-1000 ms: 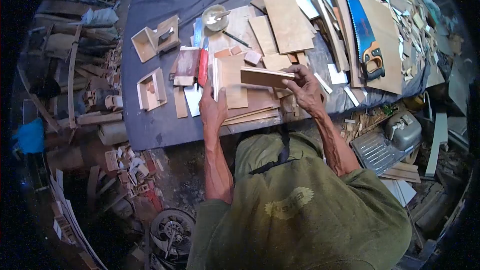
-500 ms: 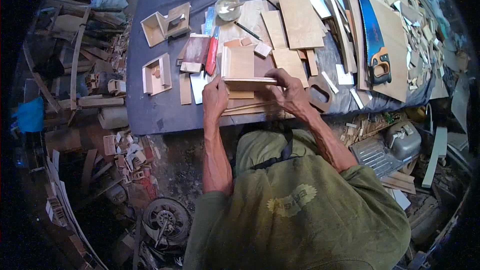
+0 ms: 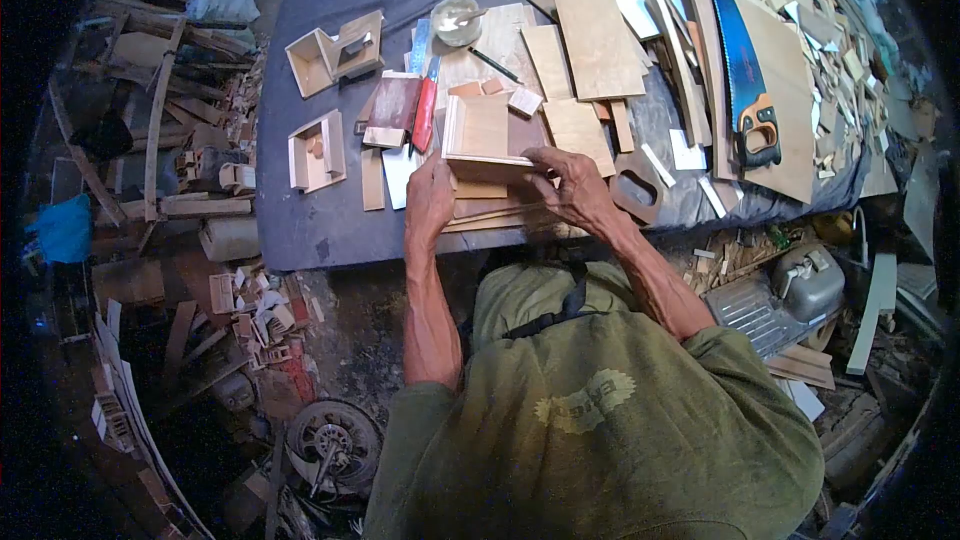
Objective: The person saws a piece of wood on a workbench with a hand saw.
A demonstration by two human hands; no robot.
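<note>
In front of me is a small wooden box [image 3: 482,128] with pale plywood walls and one side seemingly open. My left hand [image 3: 430,196] is closed on its near left corner. The fingers and thumb of my right hand [image 3: 575,188] pinch the right end of the box's near panel. Just beyond the box lie a small wood block [image 3: 525,100] and a red-handled knife [image 3: 425,108]. Thin wooden strips [image 3: 500,216] lie under my hands at the table edge. A brown wooden piece with a handle slot [image 3: 637,195] is beside my right hand.
The cloth-covered table [image 3: 300,215] carries two small wooden box assemblies [image 3: 318,152] on the left. Farther back are a bowl with a stick [image 3: 457,22], a pencil [image 3: 494,66] and plywood panels [image 3: 602,45]. A handsaw [image 3: 745,70] lies at right among offcuts. A metal sink [image 3: 770,300] is below.
My right hand has slid slightly left along the near panel. The box has tilted a little, showing more of its inside. My left hand stays at its corner.
</note>
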